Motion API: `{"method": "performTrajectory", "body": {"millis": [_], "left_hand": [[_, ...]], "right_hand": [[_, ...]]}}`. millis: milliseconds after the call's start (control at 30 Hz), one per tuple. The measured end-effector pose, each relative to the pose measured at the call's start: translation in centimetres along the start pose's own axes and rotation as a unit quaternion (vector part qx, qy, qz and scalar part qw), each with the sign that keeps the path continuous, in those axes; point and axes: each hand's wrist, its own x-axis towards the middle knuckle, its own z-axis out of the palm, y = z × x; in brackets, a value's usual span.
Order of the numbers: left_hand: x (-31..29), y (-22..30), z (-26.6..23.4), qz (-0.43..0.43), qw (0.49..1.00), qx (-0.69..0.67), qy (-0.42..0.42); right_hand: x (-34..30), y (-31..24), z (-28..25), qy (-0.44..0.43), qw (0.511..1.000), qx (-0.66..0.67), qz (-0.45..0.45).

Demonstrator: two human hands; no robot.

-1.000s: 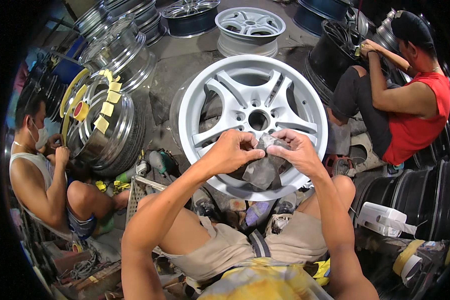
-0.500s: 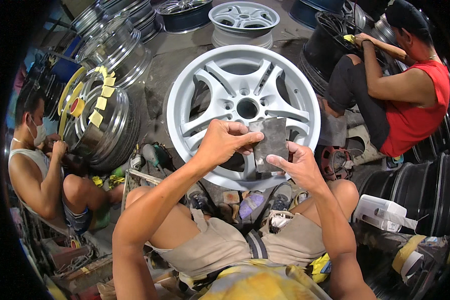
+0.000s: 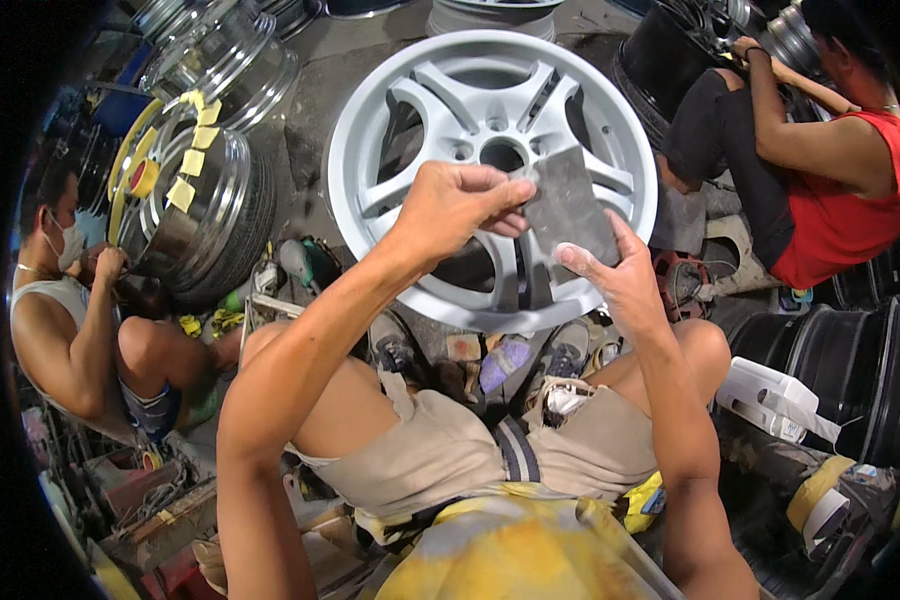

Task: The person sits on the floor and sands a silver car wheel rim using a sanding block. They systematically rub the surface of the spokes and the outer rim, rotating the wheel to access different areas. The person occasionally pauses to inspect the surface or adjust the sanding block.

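Note:
A dark grey sheet that looks like sandpaper is held up, tilted, over a pale grey-white wheel rim. My right hand grips its lower right part, thumb on the face and fingers behind. At the upper left edge, my left hand pinches the sheet between thumb and fingers. The spoked rim faces up beyond my knees, and the sheet hides part of its right spokes. Its hub hole shows just above my left fingertips.
A person in a white top works at the left by a polished wheel with yellow tape pieces. On the right, a person in red sits by a black wheel. A green power tool and a white plastic container lie nearby.
The sheet has gone from nearly upright to slanted, its top leaning left. Both hands are higher in view, and the rim also appears higher and larger as the view shifted.

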Motion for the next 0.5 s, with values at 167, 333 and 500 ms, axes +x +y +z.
{"method": "performTrajectory", "body": {"millis": [167,333,500], "left_hand": [[0.1,0.3,0.4,-0.010,0.991,-0.130,-0.010],[0.1,0.4,0.5,-0.001,0.997,-0.054,-0.053],[0.1,0.2,0.7,0.027,0.998,-0.038,-0.043]], "right_hand": [[0.1,-0.5,-0.4,-0.038,0.983,0.142,0.114],[0.5,-0.5,-1.0,-0.042,0.991,0.087,0.098],[0.3,0.4,-0.7,-0.027,0.982,0.172,0.068]]}}
